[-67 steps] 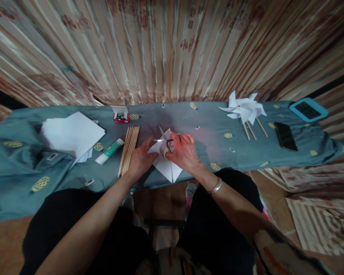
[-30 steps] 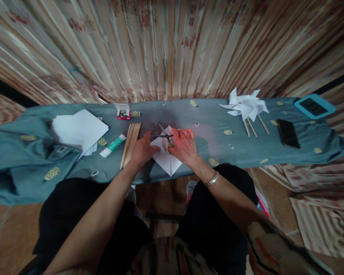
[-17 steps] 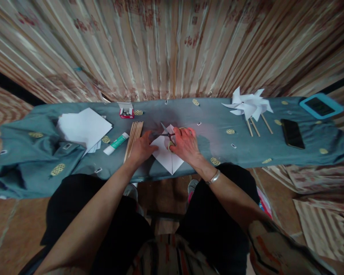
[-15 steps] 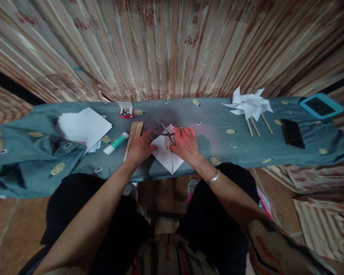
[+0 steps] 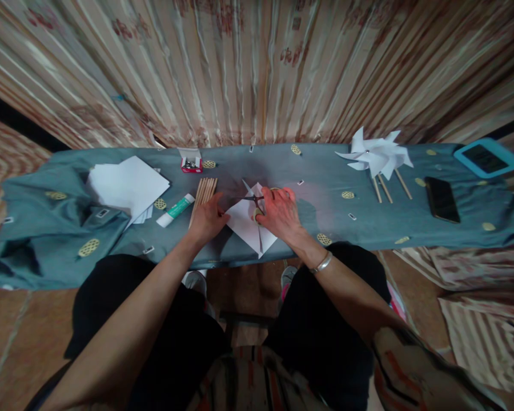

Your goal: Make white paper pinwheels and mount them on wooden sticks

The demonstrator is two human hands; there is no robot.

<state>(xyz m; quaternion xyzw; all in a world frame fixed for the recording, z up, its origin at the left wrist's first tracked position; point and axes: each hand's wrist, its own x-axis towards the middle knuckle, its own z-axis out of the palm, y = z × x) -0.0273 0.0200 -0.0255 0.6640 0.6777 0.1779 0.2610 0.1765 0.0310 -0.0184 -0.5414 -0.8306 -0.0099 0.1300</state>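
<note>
A square of white paper with creases lies cornerwise on the cloth before me. My left hand is closed at its left corner, thumb and fingers pinching the edge. The scissors are in my right hand, fingers and thumb in the yellowish handles. Their blades stand apart over the upper part of the paper, pointing away and to the left. Just behind my left hand lie several wooden sticks, partly hidden by it. To the left of these is a green and white glue stick.
White paper sheets are piled at the left. A small red box of shiny metal pieces stands open at the back. Rightward lie white paper pinwheels on sticks, a dark phone and a blue-framed device. A striped curtain hangs behind.
The whole view has shifted slightly. Both hands keep nearly the same places, the left still on the paper's corner and the right still holding the spread scissors.
</note>
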